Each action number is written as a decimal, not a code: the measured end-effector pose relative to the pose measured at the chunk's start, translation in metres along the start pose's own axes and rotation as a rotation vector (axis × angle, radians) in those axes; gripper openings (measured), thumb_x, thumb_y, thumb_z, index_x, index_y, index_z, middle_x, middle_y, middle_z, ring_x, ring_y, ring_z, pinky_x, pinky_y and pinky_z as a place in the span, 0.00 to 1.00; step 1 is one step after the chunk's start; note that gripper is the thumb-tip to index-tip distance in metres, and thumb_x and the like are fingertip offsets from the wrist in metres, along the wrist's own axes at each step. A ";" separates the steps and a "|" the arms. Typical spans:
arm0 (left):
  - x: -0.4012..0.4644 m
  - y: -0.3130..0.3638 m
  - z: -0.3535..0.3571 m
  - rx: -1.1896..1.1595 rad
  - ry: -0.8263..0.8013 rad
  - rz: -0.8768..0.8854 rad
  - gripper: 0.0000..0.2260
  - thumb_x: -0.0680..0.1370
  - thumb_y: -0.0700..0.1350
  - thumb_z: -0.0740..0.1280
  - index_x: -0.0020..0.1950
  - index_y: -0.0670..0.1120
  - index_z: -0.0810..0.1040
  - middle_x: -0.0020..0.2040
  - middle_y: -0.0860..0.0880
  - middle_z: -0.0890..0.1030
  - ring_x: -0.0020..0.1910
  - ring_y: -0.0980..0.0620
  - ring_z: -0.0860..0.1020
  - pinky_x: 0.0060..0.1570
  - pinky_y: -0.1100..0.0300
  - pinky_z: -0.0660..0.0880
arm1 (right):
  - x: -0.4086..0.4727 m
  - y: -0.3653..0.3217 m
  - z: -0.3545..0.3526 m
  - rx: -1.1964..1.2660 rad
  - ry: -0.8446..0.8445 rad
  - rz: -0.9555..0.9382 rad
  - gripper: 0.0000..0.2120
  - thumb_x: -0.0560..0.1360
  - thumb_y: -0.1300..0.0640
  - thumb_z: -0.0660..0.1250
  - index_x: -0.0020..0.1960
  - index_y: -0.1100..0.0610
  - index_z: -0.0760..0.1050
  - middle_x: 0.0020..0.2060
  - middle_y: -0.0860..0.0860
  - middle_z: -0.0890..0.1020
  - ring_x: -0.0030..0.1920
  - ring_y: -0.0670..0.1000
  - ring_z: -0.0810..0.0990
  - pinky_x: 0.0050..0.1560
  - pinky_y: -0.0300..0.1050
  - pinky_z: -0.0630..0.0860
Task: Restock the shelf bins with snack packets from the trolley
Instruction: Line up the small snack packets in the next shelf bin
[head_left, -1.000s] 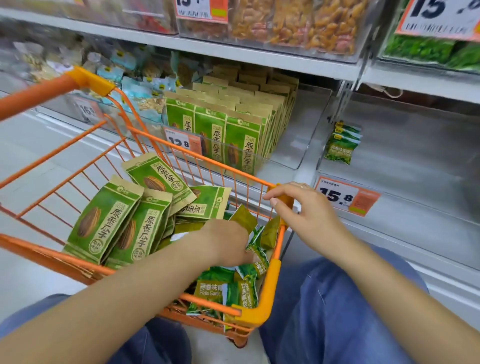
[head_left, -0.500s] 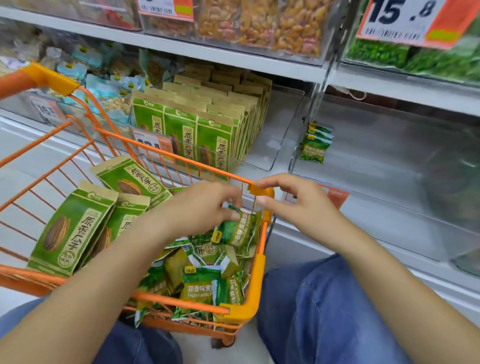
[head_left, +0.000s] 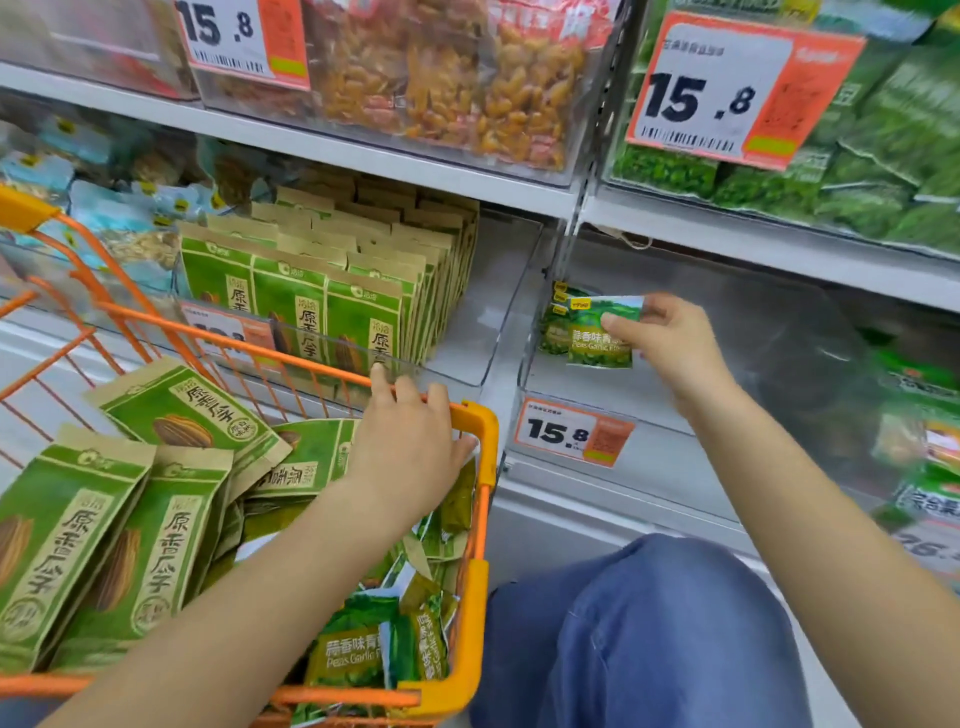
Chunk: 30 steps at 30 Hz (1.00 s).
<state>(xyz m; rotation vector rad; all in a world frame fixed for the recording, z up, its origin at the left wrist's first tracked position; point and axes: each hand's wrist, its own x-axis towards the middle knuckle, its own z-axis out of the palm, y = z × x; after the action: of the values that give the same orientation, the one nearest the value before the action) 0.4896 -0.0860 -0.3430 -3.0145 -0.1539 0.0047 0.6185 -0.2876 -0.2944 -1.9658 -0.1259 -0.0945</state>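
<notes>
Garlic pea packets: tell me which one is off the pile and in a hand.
The garlic pea packet pinched upright in the right hand at the clear bin; the others lie loose in the orange trolley.

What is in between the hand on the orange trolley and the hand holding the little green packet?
In the head view, between the left hand and the right hand with its pea packet sits the 15.8 price tag on the clear bin's front.
</notes>
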 end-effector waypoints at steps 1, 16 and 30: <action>0.000 0.003 -0.003 0.011 0.014 -0.010 0.26 0.80 0.62 0.54 0.67 0.42 0.64 0.65 0.38 0.71 0.69 0.38 0.64 0.74 0.44 0.51 | 0.017 0.009 0.003 -0.048 0.022 0.052 0.15 0.72 0.61 0.73 0.57 0.60 0.75 0.46 0.54 0.81 0.42 0.49 0.81 0.43 0.38 0.79; -0.001 -0.011 -0.002 -0.473 0.189 0.024 0.22 0.79 0.51 0.63 0.68 0.43 0.63 0.63 0.46 0.67 0.63 0.45 0.68 0.63 0.58 0.61 | 0.110 0.055 0.051 -0.590 -0.055 0.185 0.18 0.75 0.57 0.68 0.62 0.64 0.75 0.58 0.59 0.80 0.55 0.59 0.80 0.57 0.49 0.76; -0.031 -0.053 0.007 -0.245 -0.645 0.248 0.11 0.75 0.50 0.70 0.55 0.48 0.81 0.51 0.52 0.81 0.50 0.52 0.77 0.47 0.61 0.72 | -0.035 -0.010 0.042 -0.091 -0.145 -0.323 0.05 0.76 0.60 0.67 0.49 0.51 0.77 0.46 0.43 0.80 0.48 0.45 0.79 0.53 0.36 0.74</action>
<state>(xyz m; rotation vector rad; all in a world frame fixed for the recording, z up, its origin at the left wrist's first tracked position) 0.4529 -0.0356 -0.3434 -3.1214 0.1782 1.0493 0.5831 -0.2465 -0.3056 -2.0278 -0.5428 -0.1710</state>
